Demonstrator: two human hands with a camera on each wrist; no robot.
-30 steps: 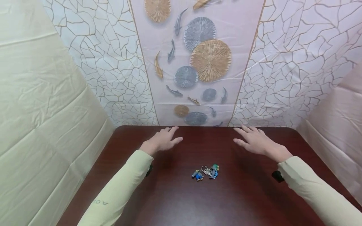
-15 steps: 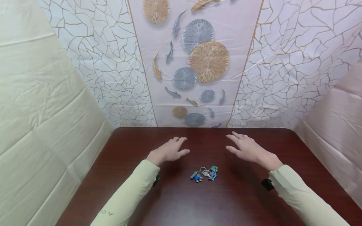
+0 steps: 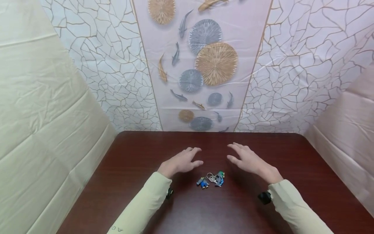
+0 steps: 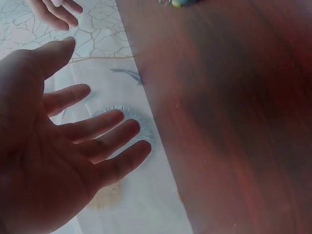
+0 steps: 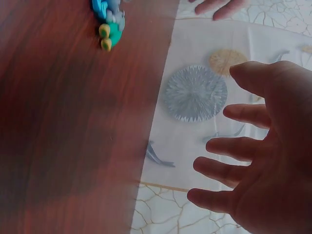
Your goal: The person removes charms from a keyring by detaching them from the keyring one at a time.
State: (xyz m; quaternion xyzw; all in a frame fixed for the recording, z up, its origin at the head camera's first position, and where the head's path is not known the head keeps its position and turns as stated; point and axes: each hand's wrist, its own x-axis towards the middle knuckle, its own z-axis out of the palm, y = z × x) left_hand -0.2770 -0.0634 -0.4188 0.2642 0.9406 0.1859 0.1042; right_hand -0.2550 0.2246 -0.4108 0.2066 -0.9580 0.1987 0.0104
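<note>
Near the middle of the dark red-brown table (image 3: 187,214) lies a keyring (image 3: 210,175) with a key and small blue, grey and green figure charms (image 3: 204,183). My left hand (image 3: 181,161) hovers behind and to the left of it, fingers spread and holding nothing. On the other side, my right hand (image 3: 248,160) is held over the table with its palm turned inward, also holding nothing. In the right wrist view the green and blue charms (image 5: 112,29) show at the top, apart from my fingers. Only a sliver of a charm (image 4: 183,2) appears in the left wrist view.
A patterned cloth (image 3: 216,63) with fish and round leaf prints hangs behind the table's far edge. Plain pale cloth walls (image 3: 52,130) stand along the left and right sides. Dark wrist devices (image 3: 264,197) sit under both sleeves.
Both hands have moved inward and toward the near side, closing in on the keyring from either side. The keyring lies where it was; the view shifted slightly.
</note>
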